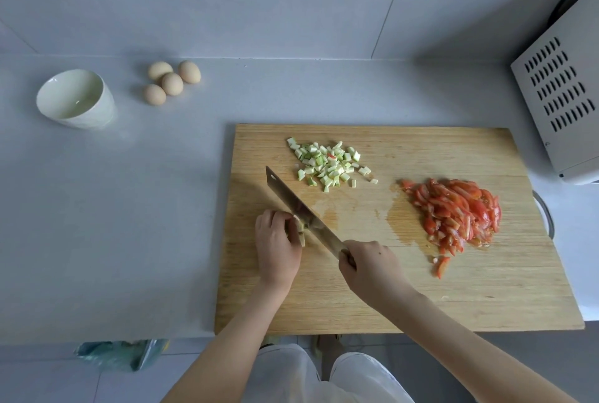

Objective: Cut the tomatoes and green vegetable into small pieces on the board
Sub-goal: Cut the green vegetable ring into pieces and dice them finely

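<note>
On the wooden cutting board lie a pile of diced green vegetable at the back and a heap of cut red tomato at the right. My left hand holds a few pale green vegetable strips down at the board's left side, fingers curled over them. My right hand grips the handle of a cleaver. Its blade stands on edge right beside my left fingers, against the strips. A lone tomato piece lies apart, nearer the front.
A white bowl and several eggs sit on the grey counter at the back left. A white appliance with vent slots stands at the right, next to the board. The board's front edge lines up with the counter edge.
</note>
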`<state>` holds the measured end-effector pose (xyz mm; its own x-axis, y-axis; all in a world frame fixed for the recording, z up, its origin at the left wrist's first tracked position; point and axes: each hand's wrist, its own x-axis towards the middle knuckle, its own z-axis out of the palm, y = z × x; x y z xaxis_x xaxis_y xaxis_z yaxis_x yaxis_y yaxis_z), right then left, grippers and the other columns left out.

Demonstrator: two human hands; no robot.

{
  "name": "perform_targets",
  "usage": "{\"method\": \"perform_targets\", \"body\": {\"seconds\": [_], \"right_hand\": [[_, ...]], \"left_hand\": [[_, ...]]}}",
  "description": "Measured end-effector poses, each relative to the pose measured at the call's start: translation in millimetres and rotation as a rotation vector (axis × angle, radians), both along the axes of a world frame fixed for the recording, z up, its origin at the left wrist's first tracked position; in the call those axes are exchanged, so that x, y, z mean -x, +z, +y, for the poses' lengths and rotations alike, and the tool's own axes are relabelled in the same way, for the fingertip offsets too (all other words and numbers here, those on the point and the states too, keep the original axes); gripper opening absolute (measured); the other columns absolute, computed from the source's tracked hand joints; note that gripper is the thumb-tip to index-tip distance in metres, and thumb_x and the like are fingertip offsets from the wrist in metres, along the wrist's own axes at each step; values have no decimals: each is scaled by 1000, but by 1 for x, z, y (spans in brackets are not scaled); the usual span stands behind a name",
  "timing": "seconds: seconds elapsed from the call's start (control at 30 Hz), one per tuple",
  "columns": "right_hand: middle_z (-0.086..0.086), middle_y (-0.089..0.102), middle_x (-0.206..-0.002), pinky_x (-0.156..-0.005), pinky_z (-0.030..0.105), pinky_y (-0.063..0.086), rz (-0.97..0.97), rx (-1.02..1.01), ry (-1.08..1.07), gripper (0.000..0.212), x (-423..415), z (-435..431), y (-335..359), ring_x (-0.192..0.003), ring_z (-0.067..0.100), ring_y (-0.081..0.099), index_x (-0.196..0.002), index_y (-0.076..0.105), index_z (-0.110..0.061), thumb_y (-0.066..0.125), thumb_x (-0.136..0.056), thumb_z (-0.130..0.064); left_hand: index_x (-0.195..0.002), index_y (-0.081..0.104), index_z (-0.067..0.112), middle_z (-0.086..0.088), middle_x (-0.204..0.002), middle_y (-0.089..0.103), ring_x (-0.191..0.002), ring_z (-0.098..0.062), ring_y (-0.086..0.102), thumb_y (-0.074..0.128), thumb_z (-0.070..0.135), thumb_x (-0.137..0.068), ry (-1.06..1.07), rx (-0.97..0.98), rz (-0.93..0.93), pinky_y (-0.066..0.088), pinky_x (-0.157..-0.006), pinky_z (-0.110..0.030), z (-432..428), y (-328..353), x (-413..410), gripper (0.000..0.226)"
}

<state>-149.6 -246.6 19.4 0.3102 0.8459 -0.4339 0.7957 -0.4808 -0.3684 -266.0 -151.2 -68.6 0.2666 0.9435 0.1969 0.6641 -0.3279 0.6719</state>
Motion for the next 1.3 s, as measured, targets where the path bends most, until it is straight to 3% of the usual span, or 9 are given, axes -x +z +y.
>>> {"method": "perform_targets", "body": {"seconds": [0.2,0.33,0.53,0.63,0.77,1.03,1.2,1.3], "right_hand": [[-4,37,-54,-43,22,24,-5,35,9,38,7,-5,2,-47,11,33,-57,29,-23,38,-94,-18],[-5,37,-54,-44,22,24,14,17,-17,40,11,0,-2,-47,11,33,-56,28,-24,39,-94,-18],[-3,42,-56,-46,25,29,15,-22,-19,30,13,-13,8,-49,15,39,-65,42,-17,38,-95,-21],[-5,39,-55,-45,24,27,-22,8,17,29,15,-14,6,-47,12,34,-68,42,-17,36,-96,-21],[-6,35,-55,-44,23,24,-34,45,41,39,18,-10,-1,-47,10,31,-58,26,-24,35,-96,-20],[-5,37,-54,-46,26,26,-38,13,26,27,20,-19,6,-46,12,32,-69,41,-17,35,-96,-21],[-6,35,-54,-43,23,22,-47,33,61,38,23,-7,-3,-46,10,30,-59,28,-23,35,-95,-20],[-5,36,-53,-44,24,24,-35,8,28,35,22,-10,0,-46,11,31,-60,33,-21,37,-95,-19]], "left_hand": [[-78,60,6,-4,-79,59,-78,-15,50,64,0,-79,-31,6,-2,34,-72,-17,-3,-3,6,7],[-78,61,5,-4,-78,61,-78,-19,54,65,-2,-79,-56,24,-7,40,-70,-22,1,-2,6,8],[-96,63,1,-7,-91,65,-90,-19,58,56,7,-82,-37,-19,-35,44,-77,-21,-7,5,21,17],[-92,64,1,-9,-88,65,-87,-24,59,54,5,-81,-15,-13,-14,48,-76,-28,-8,3,28,15],[-84,66,1,-10,-84,64,-80,-27,59,60,-3,-75,-37,-15,-19,47,-71,-29,-5,-2,30,11],[-82,68,1,-11,-86,65,-83,-25,60,69,-7,-72,-51,-50,-39,45,-80,-22,-7,-7,35,13],[-76,67,1,-11,-81,65,-78,-25,61,69,-11,-68,-83,-48,-15,43,-76,-19,-5,-5,37,14],[-77,69,1,-10,-81,66,-79,-24,63,71,-9,-68,-100,-57,-24,47,-77,-21,-4,-2,38,14]]}}
